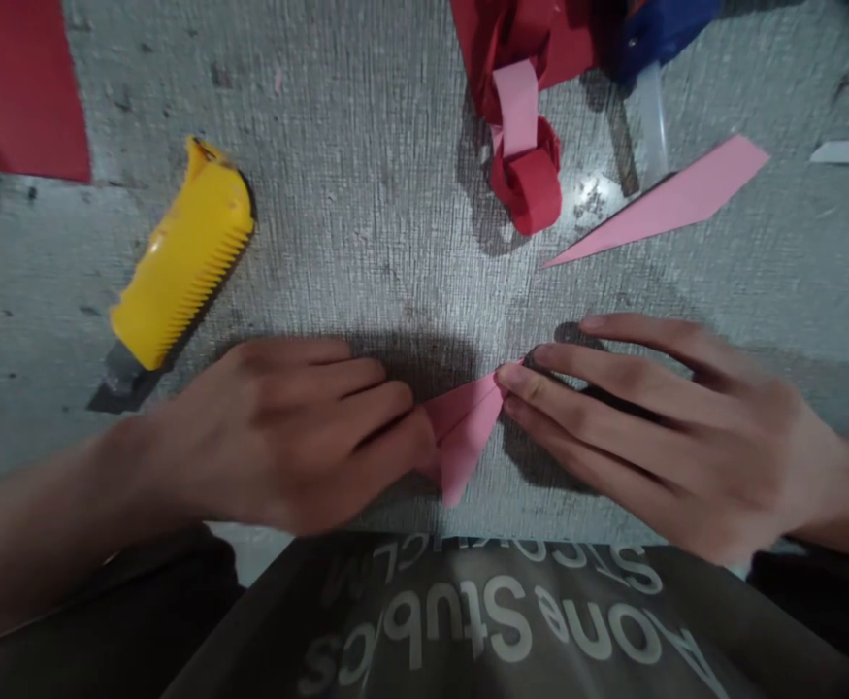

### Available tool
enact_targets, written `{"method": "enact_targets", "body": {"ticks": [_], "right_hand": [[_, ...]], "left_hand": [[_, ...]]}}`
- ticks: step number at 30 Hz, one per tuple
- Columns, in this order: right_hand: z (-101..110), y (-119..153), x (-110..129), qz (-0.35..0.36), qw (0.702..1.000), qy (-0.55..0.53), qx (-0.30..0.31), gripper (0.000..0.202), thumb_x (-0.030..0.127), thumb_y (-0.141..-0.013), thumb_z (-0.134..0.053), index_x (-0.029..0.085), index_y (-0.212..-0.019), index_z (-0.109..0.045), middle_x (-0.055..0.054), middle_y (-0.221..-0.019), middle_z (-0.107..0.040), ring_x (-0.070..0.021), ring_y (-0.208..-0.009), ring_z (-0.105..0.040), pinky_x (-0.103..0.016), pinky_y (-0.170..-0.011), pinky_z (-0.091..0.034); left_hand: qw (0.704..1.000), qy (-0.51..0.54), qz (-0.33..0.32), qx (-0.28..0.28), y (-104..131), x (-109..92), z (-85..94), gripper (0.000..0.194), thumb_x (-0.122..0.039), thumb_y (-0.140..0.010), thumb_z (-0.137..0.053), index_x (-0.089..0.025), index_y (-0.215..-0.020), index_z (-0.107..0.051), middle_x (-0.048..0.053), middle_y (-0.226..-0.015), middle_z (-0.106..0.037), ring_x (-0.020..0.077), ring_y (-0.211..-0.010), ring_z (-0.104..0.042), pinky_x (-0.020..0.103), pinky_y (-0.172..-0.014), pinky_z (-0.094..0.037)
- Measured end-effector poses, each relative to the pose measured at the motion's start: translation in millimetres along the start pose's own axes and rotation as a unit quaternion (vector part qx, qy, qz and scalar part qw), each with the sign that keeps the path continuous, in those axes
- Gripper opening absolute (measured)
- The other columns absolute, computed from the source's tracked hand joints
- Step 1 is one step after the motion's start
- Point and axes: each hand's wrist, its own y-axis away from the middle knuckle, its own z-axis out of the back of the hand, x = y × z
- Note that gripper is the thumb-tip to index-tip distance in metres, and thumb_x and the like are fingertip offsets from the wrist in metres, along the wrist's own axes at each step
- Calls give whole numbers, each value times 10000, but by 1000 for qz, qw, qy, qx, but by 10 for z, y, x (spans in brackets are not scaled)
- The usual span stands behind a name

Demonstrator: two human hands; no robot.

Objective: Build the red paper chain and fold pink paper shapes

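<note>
Folded pink paper (pixel 466 432), lower centre: left hand (pixel 300 427) grasping its wide end, right hand (pixel 668 442) pinching its narrow tip. Creasing probably wants edges aligned, pressure even.

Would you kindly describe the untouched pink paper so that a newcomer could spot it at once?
On the grey table, look just beyond the right hand. There lies a long pink paper, sharply pointed at its left end and broader towards its right. Unlike the pink piece which that hand touches, it lies untouched; unlike the nearby red-and-pink loops, it shows only pink.
</note>
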Motion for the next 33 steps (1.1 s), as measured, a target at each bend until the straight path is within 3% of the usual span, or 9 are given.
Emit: {"method": "enact_targets", "body": {"ticks": [3, 8, 12, 14, 16, 19, 23, 28, 33], "right_hand": [[23, -55, -32, 30, 999, 40, -5, 217, 173, -1103, -593, 146, -1179, -794, -101, -1398, -770, -289, -1229, -767, -502, -1077, -667], [-3, -111, -71, 30, 996, 79, -42, 115, 131, -1054, -678, 114, -1122, -770, -94, -1363, -786, -294, -1221, -771, -519, -1095, -653], [-18, -120, -153, 18, 996, 72, -46, 102, 133, -1068, -658, 129, -1097, -756, -76, -1406, -770, -294, -1324, -732, -525, -1149, -627], [3, -115, -174, 6, 997, 60, -44, 122, 113, -1059, -650, 113, -1132, -747, -102, -1477, -727, -313, -1356, -715, -546, -1155, -617], [29, -110, -153, -8, 997, 59, -54, 143, 95, -1040, -656, 106, -1154, -742, -119, -1499, -710, -322, -1357, -714, -552, -1141, -617], [27, -109, -53, -45, 995, 41, -85, 151, 110, -1032, -659, 132, -1145, -757, -89, -1372, -786, -286, -1278, -754, -510, -1098, -634], [-77, -107, 54, -50, 994, 15, -92, 111, 130, -1012, -686, 126, -1082, -772, -91, -1240, -824, -271, -1159, -782, -480, -1022, -656], [-140, -68, 34, -38, 996, 23, -76, 93, 134, -1011, -693, 146, -1032, -783, -104, -1304, -807, -261, -1203, -766, -494, -1070, -646], [-132, -33, 11, -34, 998, 3, -61, 85, 135, -997, -727, 136, -1066, -777, -120, -1363, -784, -277, -1266, -748, -513, -1108, -625]], "left_hand": [[989, -108, -94, 47, -46, 73, -22, 239, -168, -1091, -510, -208, -900, -648, -27, -714, -607, 168, -664, -546, 348, -621, -414], [987, -117, -80, 76, -72, -53, -29, 229, -127, -1052, -516, -208, -861, -614, 8, -793, -629, 192, -708, -554, 382, -675, -425], [984, -122, -68, 108, -99, -97, 26, 210, -160, -1018, -592, -216, -816, -586, 29, -823, -615, 215, -745, -549, 394, -683, -441], [985, -124, -70, 93, -109, -72, 54, 159, -135, -1009, -602, -203, -868, -631, 32, -863, -649, 220, -781, -573, 387, -696, -466], [988, -133, -74, 35, -113, -24, 53, 130, -105, -1026, -584, -170, -995, -692, 48, -985, -717, 227, -878, -636, 385, -759, -524], [988, -136, -75, -25, -105, 55, -21, 188, -149, -1081, -574, -121, -1213, -705, 106, -1261, -753, 263, -1148, -705, 413, -939, -595], [987, -130, -97, -5, -75, 115, -161, 292, -178, -1067, -620, -123, -1346, -687, 142, -1433, -729, 289, -1377, -670, 437, -1124, -576], [975, -174, -137, -17, -72, 110, -208, 256, -188, -1069, -600, -105, -1278, -722, 164, -1434, -741, 303, -1375, -682, 460, -1153, -573], [975, -187, -117, 3, -111, 65, -190, 277, -150, -1080, -522, -94, -1270, -717, 167, -1466, -719, 302, -1397, -668, 462, -1162, -567]]}}
